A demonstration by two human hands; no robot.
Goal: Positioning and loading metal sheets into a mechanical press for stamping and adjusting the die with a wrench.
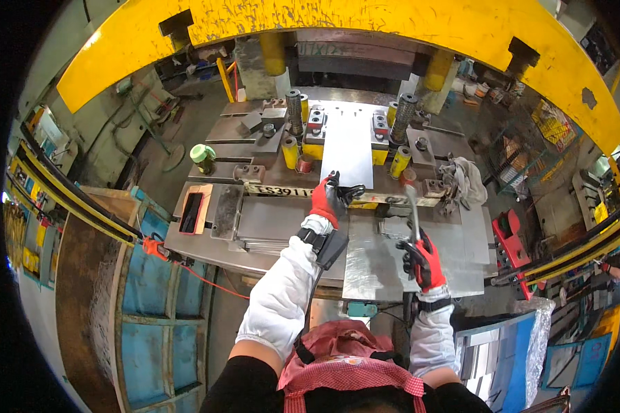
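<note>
A bright flat metal sheet [349,141] lies between the posts of the press die, its near edge at the die's front bar [282,189]. My left hand [329,199], in a red and black glove, is at that near edge. Its fingers are spread apart, and I cannot see whether they touch the sheet. My right hand [427,263], gloved alike, is closed around a thin, pale rod-like tool [414,217]. The tool points up and away toward the right part of the front bar; its tip is hard to make out. Below this hand lie larger grey metal sheets [375,265].
A stack of metal plates [275,224] lies left of my left arm, near a phone-like black object [192,212]. A green-capped bottle [202,157] stands farther left. Dark guide posts [404,113] flank the sheet. Grey rags [465,180] lie right; a yellow press beam [365,19] arches overhead.
</note>
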